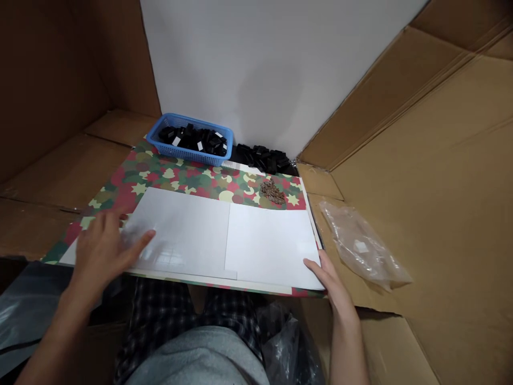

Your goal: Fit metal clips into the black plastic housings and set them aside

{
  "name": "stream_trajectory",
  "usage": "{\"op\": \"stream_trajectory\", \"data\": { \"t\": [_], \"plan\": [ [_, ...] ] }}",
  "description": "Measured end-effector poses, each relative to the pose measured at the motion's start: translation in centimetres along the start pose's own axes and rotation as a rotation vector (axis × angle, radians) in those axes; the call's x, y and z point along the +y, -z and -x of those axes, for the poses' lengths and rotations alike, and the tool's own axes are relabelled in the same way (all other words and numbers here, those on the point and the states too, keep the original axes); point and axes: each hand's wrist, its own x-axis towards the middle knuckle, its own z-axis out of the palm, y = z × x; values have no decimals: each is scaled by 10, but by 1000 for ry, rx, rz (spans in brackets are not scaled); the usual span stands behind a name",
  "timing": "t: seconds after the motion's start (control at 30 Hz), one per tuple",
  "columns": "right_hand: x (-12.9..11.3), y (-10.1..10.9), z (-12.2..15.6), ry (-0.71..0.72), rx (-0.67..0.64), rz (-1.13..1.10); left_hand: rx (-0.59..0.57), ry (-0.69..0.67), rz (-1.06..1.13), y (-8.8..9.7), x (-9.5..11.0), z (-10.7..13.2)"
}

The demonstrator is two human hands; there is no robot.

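Two white sheets lie side by side across a patterned board. On the left is a glossy white sheet (182,232), with light reflected in it. The plain white sheet (270,246) on the right meets it along a seam. My left hand (102,248) is at the glossy sheet's left edge, thumb stretched over the surface and fingers apart, holding nothing. At the near right corner of the plain sheet, my right hand (326,272) pinches the edge, thumb on top and the other fingers at the side, partly hidden beneath.
Behind the sheets stands a blue basket (188,156) of small black pieces. More black pieces (264,159) and a pile of small brown metallic bits (272,191) lie to its right. A clear plastic bag (363,246) rests on cardboard at right. Cardboard walls (425,160) enclose the board.
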Motion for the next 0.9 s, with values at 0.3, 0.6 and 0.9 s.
{"op": "stream_trajectory", "data": {
  "t": [0.3,0.6,0.9],
  "plan": [
    [-39,3,8,-289,43,-152,-317,-487,229,-34,65,50],
    [-12,32,3,-326,81,117,62,-12,50,-12,-33,68],
    [-3,51,-3,-126,40,288,18,24,-263,-1,-47,64]
  ]
}}
